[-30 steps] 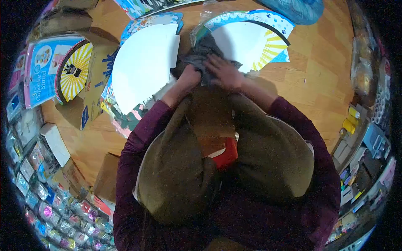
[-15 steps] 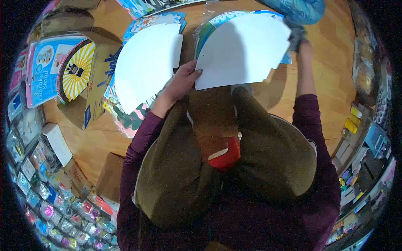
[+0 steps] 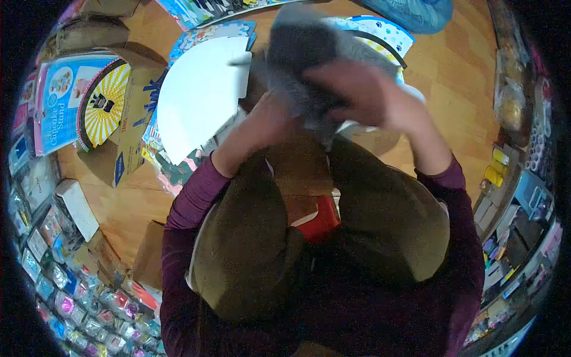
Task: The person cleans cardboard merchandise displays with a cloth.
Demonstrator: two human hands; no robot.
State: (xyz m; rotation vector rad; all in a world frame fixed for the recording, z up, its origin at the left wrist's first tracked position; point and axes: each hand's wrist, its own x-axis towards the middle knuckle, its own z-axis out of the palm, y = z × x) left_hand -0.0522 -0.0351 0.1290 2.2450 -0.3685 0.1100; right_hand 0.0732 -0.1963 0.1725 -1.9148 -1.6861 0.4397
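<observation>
A grey cloth [image 3: 303, 53], smeared by motion, spreads over the area between and above my hands. My right hand [image 3: 369, 95] is against the cloth, its fingers pointing left and blurred. Close to the cloth's lower left edge is my left hand [image 3: 267, 122], also blurred, its fingertips partly hidden. Left of it lies a white fan-shaped sheet [image 3: 196, 95] on printed pieces. Behind the cloth at the right, a curved piece with blue paw prints [image 3: 380, 28] shows in part.
A cardboard box [image 3: 140, 101] with printed packages stands at the left. Small packets [image 3: 89, 321] fill the lower left. A blue plastic bag [image 3: 416, 15] lies at the top, and yellow spools [image 3: 493, 175] stand at the right.
The grey cloth has come from the far right to the middle with my right hand. My left hand has left the edge of the right white sheet, which is now mostly hidden.
</observation>
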